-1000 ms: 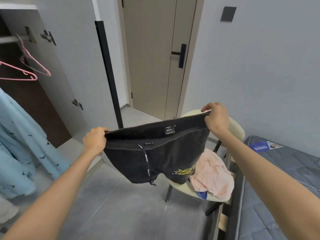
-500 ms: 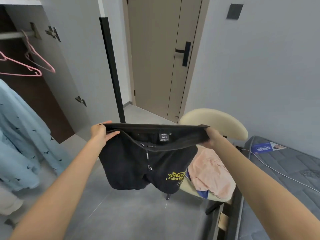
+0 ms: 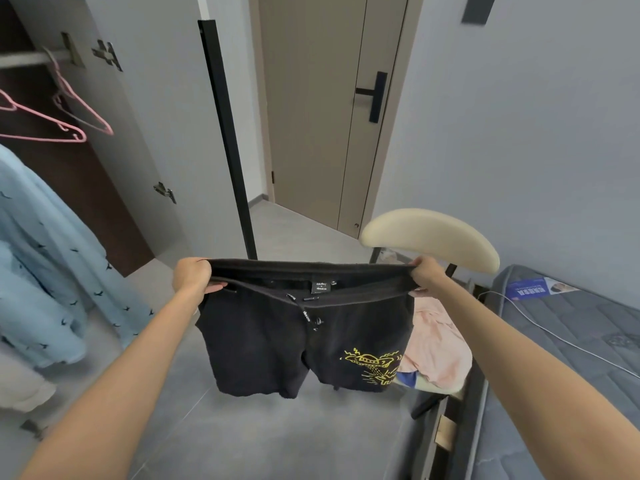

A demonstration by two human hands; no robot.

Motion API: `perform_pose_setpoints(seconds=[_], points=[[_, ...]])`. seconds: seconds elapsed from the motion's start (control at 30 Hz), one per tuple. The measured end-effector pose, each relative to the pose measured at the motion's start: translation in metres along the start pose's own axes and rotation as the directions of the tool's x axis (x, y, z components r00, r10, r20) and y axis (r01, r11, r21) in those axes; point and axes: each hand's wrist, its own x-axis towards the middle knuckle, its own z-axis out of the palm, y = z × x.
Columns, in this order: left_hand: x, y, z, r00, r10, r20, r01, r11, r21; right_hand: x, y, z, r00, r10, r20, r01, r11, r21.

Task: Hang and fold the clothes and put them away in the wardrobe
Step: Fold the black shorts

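The person's left grip point(image 3: 192, 277) was curled around the left end of the waistband point(image 3: 311, 267) of a pair of black shorts point(image 3: 273, 344), and the right grip point(image 3: 427, 276) pinched the right end, so the waistband was stretched level between the two. The shorts hung in the air in front of the person, above the grey floor point(image 3: 259, 441), both legs dangling free. A small black label point(image 3: 320, 286) showed inside the back of the waistband, a drawstring point(image 3: 307, 314) hung at the centre front, and a yellow graphic point(image 3: 372, 368) marked the right-hand leg.

Just behind the shorts stood a chair with a cream backrest point(image 3: 429, 233); a pale pink garment point(image 3: 438, 344) lay crumpled on its seat with a bit of blue fabric point(image 3: 407, 379) showing beneath. A grey mattress point(image 3: 561, 368) lay to the right with a white cable point(image 3: 540, 328) across it.

To the left the wardrobe point(image 3: 86, 202) stood open. Two pink hangers point(image 3: 55, 124) hung bare on its rail point(image 3: 24, 58), and a light blue bird-print garment point(image 3: 45, 271) hung below. A beige door point(image 3: 311, 116) with a black handle point(image 3: 376, 95) was shut beyond.
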Motion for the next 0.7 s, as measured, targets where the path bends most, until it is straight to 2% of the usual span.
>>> perform_pose_setpoints(seconds=[0.07,0.13,0.2,0.23,0.3,0.4,0.47,0.53,0.57,0.63,0.7], points=[[0.001,-0.003,0.000,0.999,0.053,0.001,-0.053,0.996,0.073,-0.006,-0.001,-0.001,0.978,0.143,0.152,-0.181,0.943,0.278],[-0.002,-0.007,0.000,0.991,0.133,0.022,-0.135,0.983,0.127,-0.007,0.003,-0.002,0.936,0.217,0.279,-0.334,0.802,0.496],[-0.004,-0.007,0.004,0.983,0.171,0.064,-0.176,0.981,0.085,-0.009,0.005,-0.002,0.912,0.213,0.350,-0.399,0.652,0.645],[-0.007,-0.004,0.007,0.980,0.182,0.079,-0.185,0.982,0.035,-0.009,0.005,-0.002,0.918,0.193,0.347,-0.387,0.628,0.675],[-0.009,0.002,0.009,0.979,0.194,0.062,-0.192,0.981,-0.033,-0.009,0.004,0.002,0.935,0.170,0.312,-0.346,0.642,0.684],[-0.006,-0.002,0.009,0.985,0.170,0.012,-0.171,0.984,0.054,-0.005,0.016,0.012,0.974,0.191,0.124,-0.227,0.793,0.565],[-0.004,-0.017,0.013,0.989,0.147,-0.003,-0.146,0.982,0.123,-0.008,0.028,0.018,0.985,0.164,-0.049,-0.139,0.935,0.327],[-0.005,-0.030,0.018,0.992,0.128,0.001,-0.127,0.981,0.144,-0.012,0.038,0.021,0.994,0.078,-0.072,-0.071,0.994,0.088],[-0.006,-0.034,0.020,0.992,0.126,0.007,-0.126,0.982,0.143,-0.010,0.041,0.022,0.996,0.068,-0.058,-0.065,0.996,0.061],[-0.007,-0.036,0.023,0.988,0.151,0.022,-0.153,0.977,0.147,-0.005,0.042,0.019,0.991,0.126,-0.035,-0.120,0.983,0.137],[-0.012,-0.029,0.023,0.969,0.242,0.050,-0.247,0.950,0.188,0.003,0.038,0.018,0.994,0.091,-0.056,-0.078,0.978,0.193]])
